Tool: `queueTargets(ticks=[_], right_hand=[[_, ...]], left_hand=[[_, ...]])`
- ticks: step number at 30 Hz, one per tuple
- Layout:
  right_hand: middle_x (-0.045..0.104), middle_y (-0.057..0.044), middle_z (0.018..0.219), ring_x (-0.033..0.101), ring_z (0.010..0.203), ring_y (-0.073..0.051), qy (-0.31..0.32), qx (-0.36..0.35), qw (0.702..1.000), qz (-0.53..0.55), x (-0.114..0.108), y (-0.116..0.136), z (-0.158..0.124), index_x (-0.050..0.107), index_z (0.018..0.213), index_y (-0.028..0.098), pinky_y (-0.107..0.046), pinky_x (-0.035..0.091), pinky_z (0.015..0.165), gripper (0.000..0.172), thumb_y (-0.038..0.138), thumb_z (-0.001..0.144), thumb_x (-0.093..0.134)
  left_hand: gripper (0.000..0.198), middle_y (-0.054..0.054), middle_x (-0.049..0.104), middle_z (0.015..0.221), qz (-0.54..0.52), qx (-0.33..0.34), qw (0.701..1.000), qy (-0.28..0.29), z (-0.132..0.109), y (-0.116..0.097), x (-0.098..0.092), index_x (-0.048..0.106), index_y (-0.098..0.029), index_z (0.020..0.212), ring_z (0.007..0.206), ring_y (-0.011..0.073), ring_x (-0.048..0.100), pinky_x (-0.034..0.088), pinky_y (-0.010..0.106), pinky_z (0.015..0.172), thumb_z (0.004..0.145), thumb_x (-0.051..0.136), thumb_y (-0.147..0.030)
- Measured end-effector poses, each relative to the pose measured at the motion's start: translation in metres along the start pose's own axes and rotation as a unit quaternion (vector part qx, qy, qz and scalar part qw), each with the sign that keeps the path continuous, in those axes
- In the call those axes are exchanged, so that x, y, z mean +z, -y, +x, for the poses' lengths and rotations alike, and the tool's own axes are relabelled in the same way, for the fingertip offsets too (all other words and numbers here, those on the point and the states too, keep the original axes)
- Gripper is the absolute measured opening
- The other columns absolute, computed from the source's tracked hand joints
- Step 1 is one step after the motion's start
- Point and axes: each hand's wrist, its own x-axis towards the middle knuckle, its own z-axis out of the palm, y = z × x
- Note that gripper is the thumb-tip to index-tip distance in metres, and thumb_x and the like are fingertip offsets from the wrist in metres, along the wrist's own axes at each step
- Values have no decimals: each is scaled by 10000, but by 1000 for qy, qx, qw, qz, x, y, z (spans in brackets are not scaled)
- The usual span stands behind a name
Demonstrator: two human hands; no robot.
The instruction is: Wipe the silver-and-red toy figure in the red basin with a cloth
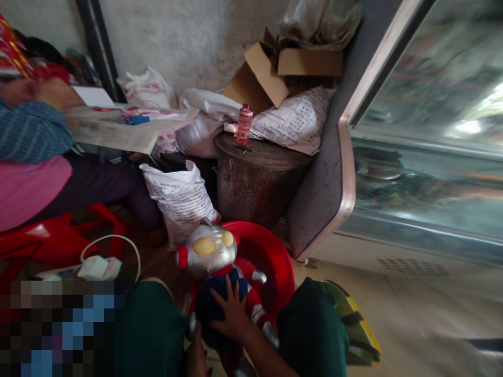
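A silver and red plush doll with large yellow eyes leans back between my knees, in front of a red basin. Dark blue cloth covers its middle. My right hand lies on that cloth with its fingers spread wide, pressing flat. At the doll's lower left side is my left hand, cut off by the bottom edge; one finger points up along the doll, and the rest are mostly hidden. The doll's legs hang toward me and partly leave the view.
A printed white sack stands behind the basin. A pink bottle tops a dark lidded bin. At left, a person sits on a red stool near a white charger. A glass display cabinet fills the right.
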Motion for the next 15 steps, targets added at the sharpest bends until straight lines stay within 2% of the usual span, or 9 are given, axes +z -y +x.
queueTargets(ticks=[1,3,5,8,11,13,15], right_hand=[[-8,-96,1792,-114,1560,-594,20,-6,999,-29,11,-1,0,460,1547,495,-862,-23,1118,1023,278,655,911],[-35,-94,1790,-126,1557,-590,29,-13,996,-84,31,-4,1,444,1557,489,-853,-28,1127,988,294,693,882],[41,-106,1789,-65,1571,-581,6,-11,994,-106,41,-6,2,494,1542,429,-822,23,1166,923,255,709,850],[287,-132,1736,166,1574,-548,-23,-2,994,-107,34,-5,6,581,1489,321,-746,189,1207,847,125,690,784],[544,-167,1557,474,1448,-426,-61,8,993,-97,9,4,16,587,1474,203,-577,371,1195,768,56,724,659],[619,-164,1463,564,1360,-337,-85,-4,993,-86,-7,15,25,552,1490,162,-471,417,1176,728,54,770,578],[636,-140,1440,578,1339,-290,-91,-32,992,-76,-13,29,34,525,1505,173,-418,422,1170,716,72,796,548]], left_hand=[[754,214,605,1425,-33,-22,999,1,-7,-8,2,557,-230,1365,1337,469,556,545,627,905,821,526,-752],[731,146,513,1571,-106,-25,994,8,-17,-22,6,494,-282,1476,1464,422,446,452,643,1067,892,482,-721],[648,110,503,1593,-168,-21,985,14,-21,-32,9,487,-291,1507,1497,370,422,430,587,1115,965,431,-641],[635,146,548,1542,-214,-36,976,14,-16,-38,12,476,-222,1535,1443,349,493,505,477,1010,1016,380,-574],[625,124,559,1523,-239,-45,970,13,-6,-39,14,453,-253,1558,1404,341,527,534,412,859,1021,397,-567],[565,99,615,1426,-259,-50,965,10,-2,-40,16,490,-277,1520,1309,309,592,531,361,761,1023,416,-536],[460,75,678,1225,-279,-50,959,8,2,-40,17,573,-270,1405,1096,259,667,516,320,684,1015,461,-487]])
